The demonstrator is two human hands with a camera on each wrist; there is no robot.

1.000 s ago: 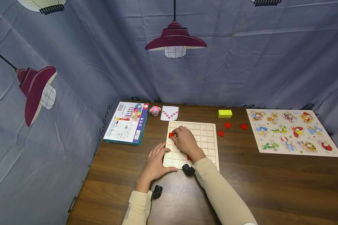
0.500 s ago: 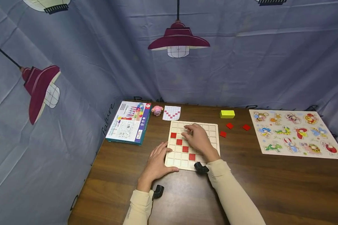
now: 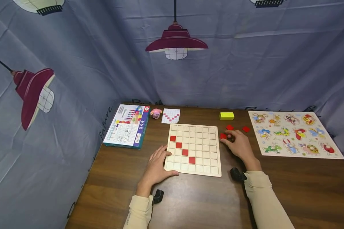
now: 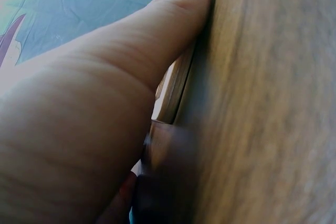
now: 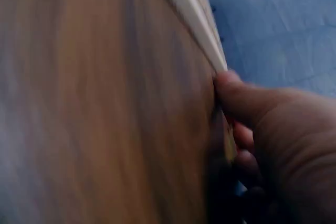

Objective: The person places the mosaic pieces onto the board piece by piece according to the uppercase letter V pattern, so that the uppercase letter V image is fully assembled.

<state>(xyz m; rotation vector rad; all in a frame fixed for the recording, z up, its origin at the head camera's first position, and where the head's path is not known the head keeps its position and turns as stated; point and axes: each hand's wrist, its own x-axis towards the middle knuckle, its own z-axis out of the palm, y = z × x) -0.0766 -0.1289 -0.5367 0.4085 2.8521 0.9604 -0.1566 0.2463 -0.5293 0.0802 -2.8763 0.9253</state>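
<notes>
A square wooden grid board (image 3: 202,152) lies on the table, with several red tiles set in a diagonal line of its cells, such as the red tile (image 3: 184,152). My left hand (image 3: 155,167) rests at its lower left corner, fingers spread along the left side and thumb at the front edge; the left wrist view shows that thumb (image 4: 178,11) against the rim. Just right of the board, my right hand (image 3: 240,148) has thumb and index finger around a loose red tile (image 3: 223,135), pinching it. In the blurred right wrist view the fingers mostly hide this tile.
Two more loose red tiles, one near tile (image 3: 229,127) and one farther tile (image 3: 246,129), lie beyond the right hand. Behind stand a yellow block (image 3: 226,116), a pattern card (image 3: 170,116), a pink figurine (image 3: 156,113) and a box (image 3: 127,126). An insect puzzle board (image 3: 295,135) lies right.
My right hand has left the board and moved right to the loose red tile, uncovering the diagonal of red tiles. My left hand has stayed at the board's corner.
</notes>
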